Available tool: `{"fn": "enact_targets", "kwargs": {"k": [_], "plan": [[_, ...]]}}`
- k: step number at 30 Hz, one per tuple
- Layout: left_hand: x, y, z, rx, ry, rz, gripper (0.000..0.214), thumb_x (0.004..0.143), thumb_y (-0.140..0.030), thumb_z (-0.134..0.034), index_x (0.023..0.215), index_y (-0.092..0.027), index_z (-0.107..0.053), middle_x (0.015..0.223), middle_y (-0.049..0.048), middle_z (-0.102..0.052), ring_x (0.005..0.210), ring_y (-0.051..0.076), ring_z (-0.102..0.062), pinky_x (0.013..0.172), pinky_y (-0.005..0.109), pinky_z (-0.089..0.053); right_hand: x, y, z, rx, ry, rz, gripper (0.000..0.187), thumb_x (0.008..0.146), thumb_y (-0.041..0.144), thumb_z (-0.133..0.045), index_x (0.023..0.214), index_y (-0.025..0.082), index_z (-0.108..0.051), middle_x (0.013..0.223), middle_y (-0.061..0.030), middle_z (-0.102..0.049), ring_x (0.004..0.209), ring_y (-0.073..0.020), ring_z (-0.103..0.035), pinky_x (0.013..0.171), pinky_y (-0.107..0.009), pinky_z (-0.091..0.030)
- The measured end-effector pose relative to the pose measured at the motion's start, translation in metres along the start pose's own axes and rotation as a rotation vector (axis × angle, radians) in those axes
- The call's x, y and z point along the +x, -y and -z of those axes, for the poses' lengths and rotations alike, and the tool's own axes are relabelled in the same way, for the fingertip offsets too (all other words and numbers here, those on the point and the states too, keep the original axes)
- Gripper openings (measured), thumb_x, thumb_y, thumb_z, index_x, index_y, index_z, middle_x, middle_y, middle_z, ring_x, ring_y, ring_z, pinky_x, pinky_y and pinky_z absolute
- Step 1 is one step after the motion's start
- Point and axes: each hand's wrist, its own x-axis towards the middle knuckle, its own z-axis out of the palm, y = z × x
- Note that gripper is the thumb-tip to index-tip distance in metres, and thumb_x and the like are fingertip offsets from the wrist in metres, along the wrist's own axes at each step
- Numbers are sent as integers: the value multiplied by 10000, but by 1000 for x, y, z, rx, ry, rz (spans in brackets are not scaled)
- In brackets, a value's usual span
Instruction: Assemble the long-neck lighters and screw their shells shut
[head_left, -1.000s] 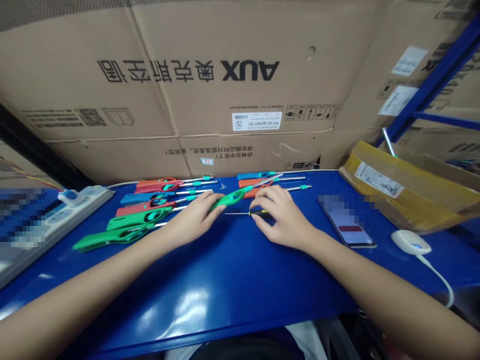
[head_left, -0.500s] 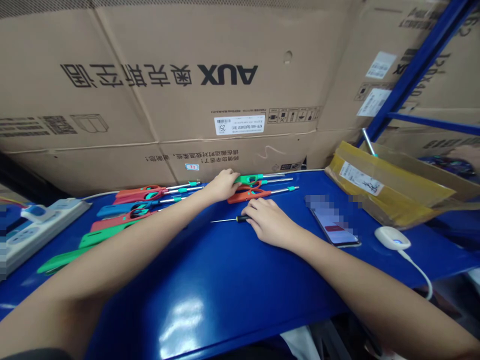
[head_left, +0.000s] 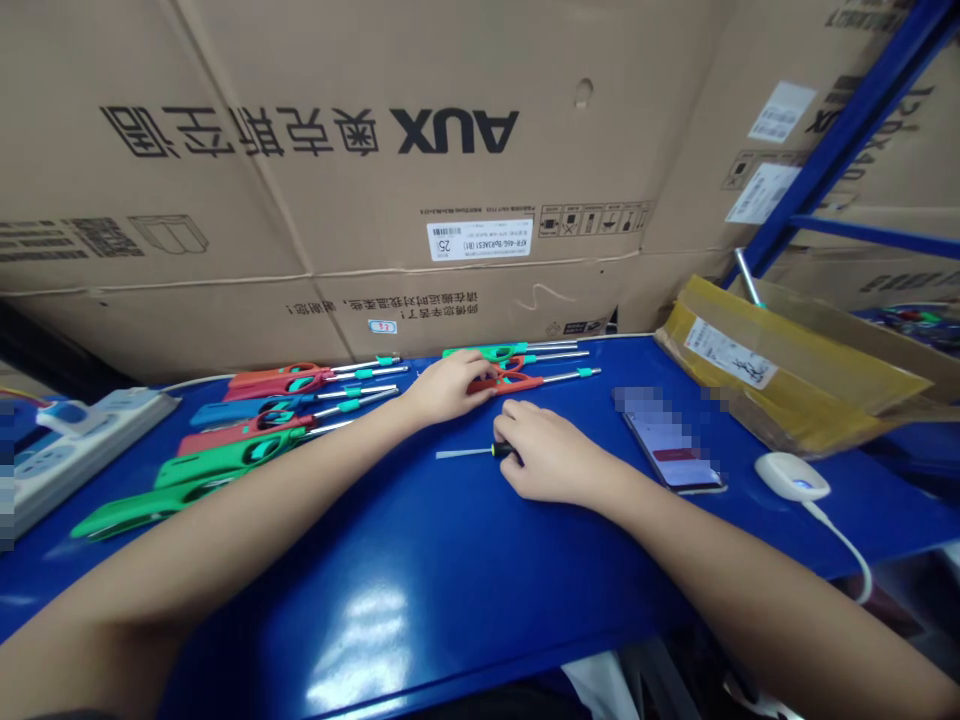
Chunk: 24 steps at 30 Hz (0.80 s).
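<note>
My left hand [head_left: 448,387] reaches to the far middle of the blue table [head_left: 420,560], its fingers curled on the handle of a red long-nosed lighter [head_left: 517,381]. Just behind that one lies a green lighter [head_left: 487,352]. My right hand [head_left: 551,452] rests on the table, closed on the black handle of a thin screwdriver [head_left: 472,453] whose shaft points left. A row of red, blue and green lighters [head_left: 255,430] lies to the left of my left hand.
A phone [head_left: 671,440] lies right of my right hand, and a white mouse-like device [head_left: 791,475] with its cable further right. An open yellow-taped carton [head_left: 787,370] fills the right. A power strip [head_left: 67,445] sits at the left edge. Big cardboard boxes [head_left: 420,180] wall the back.
My left hand carried a green lighter from the middle to the far group, set it down, then drew back onto the red lighter. My right hand stayed on the screwdriver.
</note>
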Motion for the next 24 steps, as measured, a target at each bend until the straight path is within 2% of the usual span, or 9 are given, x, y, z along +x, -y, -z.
{"fn": "enact_targets", "kwargs": {"k": [5,7,12,17,20,22,24], "plan": [[-13,0,0,-72,-13,18,167,947,-274,-611,1070,-173,-660,1121,113,-692,1045,262,-631,932,411,-504,-2,-2,-1,18,46,192,130,801,109,-533,882,199,-583,1021,-84,-606,914,-231,-545,781,-355,-418],[-18,-2,1,-97,-11,35,147,935,-252,-613,1044,-160,-651,1099,121,-696,1022,267,-639,913,417,-515,-2,-3,-1,38,52,226,130,795,101,-529,873,198,-568,967,-71,-604,900,-227,-534,786,-355,-412],[-32,-9,6,-172,-2,79,174,910,-213,-601,1073,-160,-632,1122,116,-700,1004,246,-662,892,394,-536,1,-5,1,138,10,228,155,769,70,-546,857,197,-560,880,-41,-596,846,-202,-529,798,-334,-423],[-53,-20,13,-239,29,118,208,889,-256,-630,1083,-180,-641,1075,85,-730,974,234,-689,866,366,-549,4,-7,2,341,-194,235,226,819,66,-541,1009,178,-590,1038,-81,-612,919,-199,-576,817,-317,-477],[-74,-32,20,-269,37,155,248,902,-280,-626,1132,-188,-647,1157,94,-727,1044,245,-690,918,382,-546,5,-12,2,373,-304,196,249,865,78,-524,1082,172,-603,1096,-105,-609,993,-217,-590,879,-352,-493],[-90,-41,24,-288,44,180,281,907,-302,-632,1165,-194,-652,1175,89,-730,1044,245,-693,927,391,-552,6,-17,1,325,-307,146,253,869,79,-527,1089,166,-617,1093,-109,-615,992,-224,-595,881,-367,-497],[-106,-49,28,-316,47,211,297,931,-349,-616,1184,-198,-650,1167,85,-734,1031,234,-699,924,382,-562,6,-21,0,225,-241,97,264,869,72,-526,1095,153,-636,1085,-115,-622,1010,-237,-594,885,-376,-494]]}}
